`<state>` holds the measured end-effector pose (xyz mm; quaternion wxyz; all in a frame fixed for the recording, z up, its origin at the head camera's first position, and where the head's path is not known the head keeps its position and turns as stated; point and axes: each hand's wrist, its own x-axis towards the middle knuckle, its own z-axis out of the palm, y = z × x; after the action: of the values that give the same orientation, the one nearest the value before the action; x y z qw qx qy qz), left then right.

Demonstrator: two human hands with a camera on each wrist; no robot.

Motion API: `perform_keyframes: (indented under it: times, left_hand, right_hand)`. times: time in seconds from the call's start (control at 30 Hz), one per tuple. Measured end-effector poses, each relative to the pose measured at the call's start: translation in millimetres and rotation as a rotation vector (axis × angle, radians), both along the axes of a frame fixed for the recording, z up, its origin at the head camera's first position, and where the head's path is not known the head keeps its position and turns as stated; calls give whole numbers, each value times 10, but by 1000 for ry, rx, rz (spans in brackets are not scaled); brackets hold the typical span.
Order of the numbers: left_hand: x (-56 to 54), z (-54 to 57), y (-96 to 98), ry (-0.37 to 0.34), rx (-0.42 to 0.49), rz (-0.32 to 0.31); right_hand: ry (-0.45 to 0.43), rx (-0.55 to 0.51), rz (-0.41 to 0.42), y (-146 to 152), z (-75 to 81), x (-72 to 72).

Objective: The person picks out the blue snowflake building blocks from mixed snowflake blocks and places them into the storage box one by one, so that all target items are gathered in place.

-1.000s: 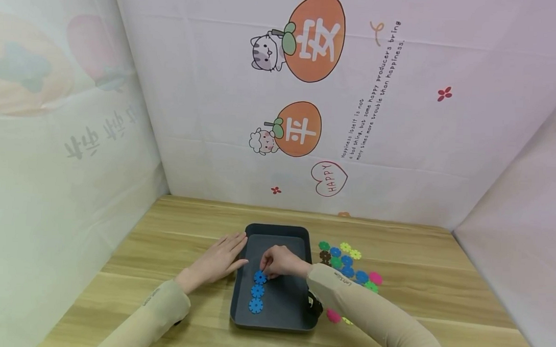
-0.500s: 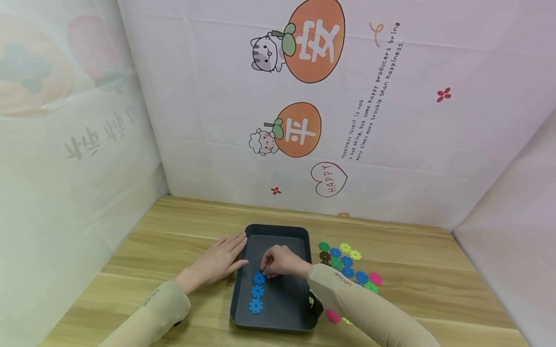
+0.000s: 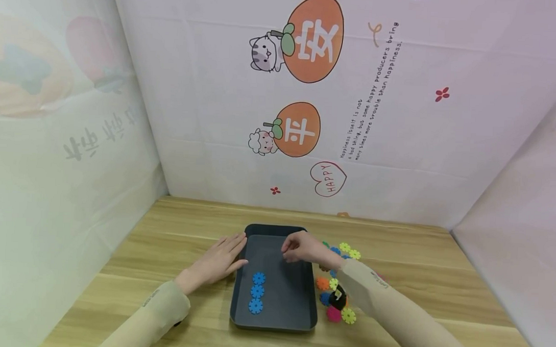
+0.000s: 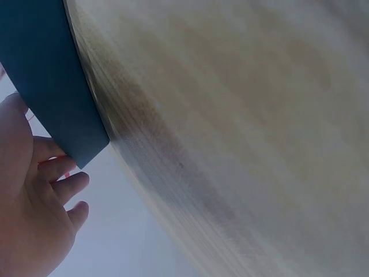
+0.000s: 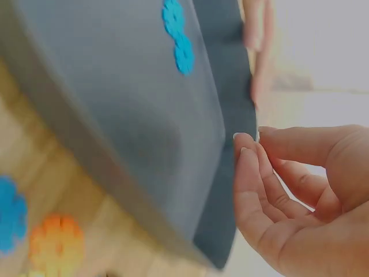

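Three blue notched discs (image 3: pixel 257 291) lie in a column, edges meeting, on the left side of a dark grey tray (image 3: pixel 284 316). My left hand (image 3: pixel 217 258) rests along the tray's left rim with fingers extended; from the left wrist view, its fingers (image 4: pixel 70 187) are at the tray's outer wall. Over the upper right part of the tray is my right hand (image 3: pixel 305 247), fingers loosely bent. In the right wrist view, the thumb and fingertips (image 5: pixel 247 167) are near each other with nothing between them. Two of the blue discs (image 5: pixel 183 53) show there too.
Right of the tray, loose discs lie on the wooden table (image 3: pixel 421 280): orange (image 3: pixel 322 283), pink (image 3: pixel 334 314), yellow (image 3: pixel 348 315) and several others. The right forearm and a black wrist device (image 3: pixel 338 298) cover some of them. A printed cloth wall (image 3: pixel 397 188) stands behind.
My right hand has let go of the top blue disc and moved up and right, away from the column. That disc shifted slightly down beforehand. The left hand stays on the rim.
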<state>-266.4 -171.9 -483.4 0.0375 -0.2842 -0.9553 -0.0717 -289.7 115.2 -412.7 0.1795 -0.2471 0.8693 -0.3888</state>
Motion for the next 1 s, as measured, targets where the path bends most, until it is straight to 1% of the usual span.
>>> perform_keyframes:
  times: [0.1, 0.17, 0.3, 0.37, 0.53, 0.57, 0.63, 0.67, 0.8, 0.9, 1.0]
  left_hand:
    - [2, 5, 0, -4, 7, -3]
    - [2, 4, -2, -4, 11, -5]
    - [3, 6, -2, -6, 11, -5]
    - [3, 7, 0, -4, 13, -5]
    - [1, 4, 1, 2, 12, -6]
    - [1, 5, 2, 3, 11, -5]
    - [3, 3, 2, 3, 13, -8]
    - [6, 7, 2, 1, 9, -7]
    - [7, 2, -2, 2, 16, -11]
    - [1, -3, -9, -1, 19, -6]
    - [-7, -8, -17, 0, 20, -8]
  right_hand:
    - [10, -3, -38, 218, 57, -51]
    - [23, -2, -84, 374, 65, -95]
    - [68, -6, -155, 708, 45, -161]
    - [93, -15, -158, 869, 22, -178]
    - [68, -4, -200, 1158, -50, -193]
    - [52, 13, -217, 1198, -61, -188]
    - [55, 55, -236, 1276, -88, -167]
    - [65, 80, -247, 1311, -98, -150]
    - [119, 167, -240, 1469, -145, -75]
    - [110, 184, -227, 1572, -202, -37]
    - [86, 201, -231, 1641, -256, -5]
